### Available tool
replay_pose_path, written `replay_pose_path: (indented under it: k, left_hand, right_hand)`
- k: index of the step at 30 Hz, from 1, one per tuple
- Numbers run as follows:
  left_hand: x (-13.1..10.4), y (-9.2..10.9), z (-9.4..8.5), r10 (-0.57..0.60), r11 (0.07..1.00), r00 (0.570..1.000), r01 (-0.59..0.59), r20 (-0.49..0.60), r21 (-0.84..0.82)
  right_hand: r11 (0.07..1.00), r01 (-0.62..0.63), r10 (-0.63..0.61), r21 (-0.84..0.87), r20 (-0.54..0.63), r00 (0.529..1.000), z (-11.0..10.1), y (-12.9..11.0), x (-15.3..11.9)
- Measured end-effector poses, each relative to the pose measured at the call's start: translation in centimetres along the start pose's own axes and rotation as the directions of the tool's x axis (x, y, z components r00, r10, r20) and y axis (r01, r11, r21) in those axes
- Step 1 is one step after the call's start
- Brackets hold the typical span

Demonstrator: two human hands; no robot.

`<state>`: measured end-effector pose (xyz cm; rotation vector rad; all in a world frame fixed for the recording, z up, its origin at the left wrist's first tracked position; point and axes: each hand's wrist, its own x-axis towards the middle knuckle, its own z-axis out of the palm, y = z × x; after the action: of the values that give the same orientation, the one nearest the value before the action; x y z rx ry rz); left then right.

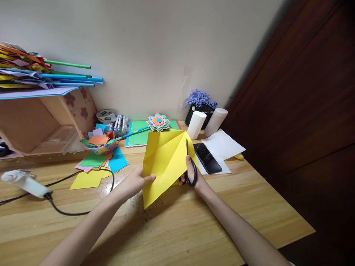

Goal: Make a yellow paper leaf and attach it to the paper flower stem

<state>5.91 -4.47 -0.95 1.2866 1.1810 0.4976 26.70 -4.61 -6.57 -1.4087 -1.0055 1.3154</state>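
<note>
A creased yellow paper sheet (163, 159) is held up over the wooden table, tilted. My left hand (140, 180) grips its lower left edge, the thumb on the front face and the other fingers hidden behind. Dark-handled scissors (192, 177) are in my right hand (191, 173), at the sheet's right side. One blade points upward against the yellow paper; the other cannot be made out. My right thumb is by the handle loop, and some fingertips show under the paper's edge.
Right of the sheet lie a black phone (207, 158) and white paper (223, 145). Behind stand white rolls (196, 125) and a paper flower (158, 122) on green sheets (137, 135). At left are a glue gun (26, 183) with its cord, paper scraps (97, 159) and a box (69, 111).
</note>
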Motion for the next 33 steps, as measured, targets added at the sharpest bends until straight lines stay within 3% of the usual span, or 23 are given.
replay_pose_path:
  k: [9, 13, 21, 33]
  left_hand:
    - [-0.2, -0.7, 0.2, -0.016, 0.999, 1.0, 0.016, 0.007, -0.041]
    - [-0.6, -2.0, 0.4, -0.041, 0.995, 0.999, 0.041, -0.001, -0.09]
    - [-2.3, -4.6, -0.4, -0.082, 0.985, 0.997, 0.082, 0.009, -0.154]
    - [-3.3, -5.4, 0.1, -0.103, 0.977, 0.995, 0.102, 0.004, -0.185]
  right_hand:
    - [1.0, -0.018, 0.018, 0.011, -0.079, 0.997, 0.0, 0.4, 0.0]
    - [1.0, 0.019, -0.019, -0.01, -0.031, 0.999, 0.3, 0.1, -0.5]
    - [0.998, -0.04, 0.043, -0.048, 0.061, 0.997, 1.4, 0.5, -1.2]
    - [0.999, -0.01, 0.012, -0.041, 0.036, 0.999, 1.7, 1.4, -1.3]
